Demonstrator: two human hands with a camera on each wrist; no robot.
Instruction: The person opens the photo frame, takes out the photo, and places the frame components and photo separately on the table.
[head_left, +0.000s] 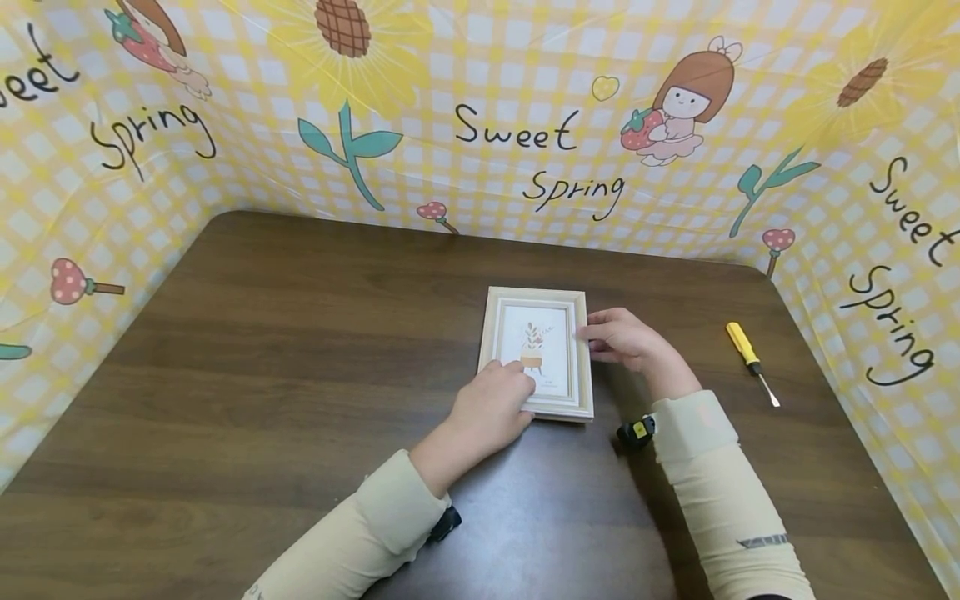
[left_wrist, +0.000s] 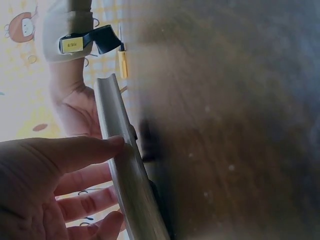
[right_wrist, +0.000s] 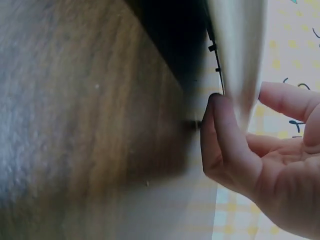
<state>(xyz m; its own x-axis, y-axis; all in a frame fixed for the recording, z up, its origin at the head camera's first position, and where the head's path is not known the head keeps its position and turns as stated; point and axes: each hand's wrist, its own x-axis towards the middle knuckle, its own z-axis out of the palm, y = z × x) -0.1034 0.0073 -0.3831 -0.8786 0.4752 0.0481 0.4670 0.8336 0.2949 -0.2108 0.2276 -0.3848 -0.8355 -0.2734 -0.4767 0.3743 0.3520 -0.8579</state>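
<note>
A cream picture frame (head_left: 551, 340) with a potted-plant print faces up, close over the brown table. My left hand (head_left: 491, 407) grips its lower left corner. In the left wrist view, the thumb (left_wrist: 112, 145) presses on the frame's edge (left_wrist: 127, 175) while the fingers lie over the front. The right hand (head_left: 630, 343) holds the right edge. Seen from the right wrist, this hand (right_wrist: 265, 160) has fingertips curled under the back and another digit at the front side. Small dark tabs (right_wrist: 213, 48) stick out along the frame's back.
On the right of the table (head_left: 300, 350) lies a screwdriver (head_left: 742, 343) with a yellow handle, its tip toward the front. A yellow checked cloth (head_left: 510, 67) with flower and lettering prints stands around the back and sides. Black wrist cameras (head_left: 636, 431) are strapped to both sleeves.
</note>
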